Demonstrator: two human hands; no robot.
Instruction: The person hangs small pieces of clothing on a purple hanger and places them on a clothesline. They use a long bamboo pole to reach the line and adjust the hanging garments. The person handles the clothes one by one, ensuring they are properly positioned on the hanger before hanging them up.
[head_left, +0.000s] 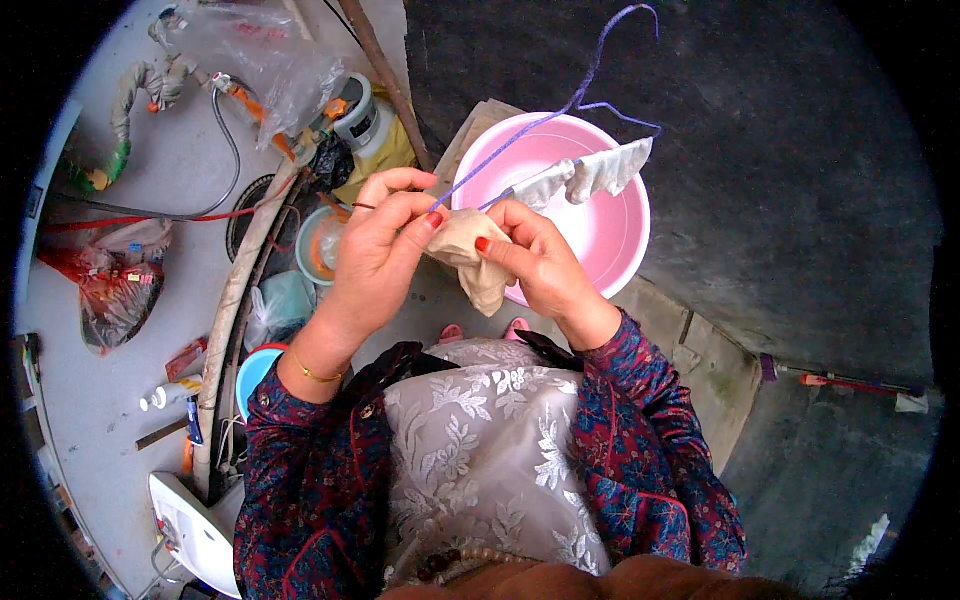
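My left hand (379, 259) pinches one end of a purple clothes hanger (517, 139) between thumb and fingers. A piece of beige cloth (484, 281), possibly a sock, hangs folded at the hanger's lower bar. My right hand (551, 262) grips this cloth with the thumb on top. Farther along the same bar drape two white cloth pieces (611, 170), which look like socks. The hanger's hook points away from me, up and to the right. Beneath it all stands a pink plastic basin (626, 247), its inside partly hidden by the hanger and cloths.
The basin rests on a wooden stool or board (480, 124). Left of it are a small bucket (309, 251), a gas cylinder (358, 112), a blue basin (251, 379) and a long pole or pipe (232, 330). A white sink (195, 536) is at lower left. A dark wall (787, 150) rises on the right.
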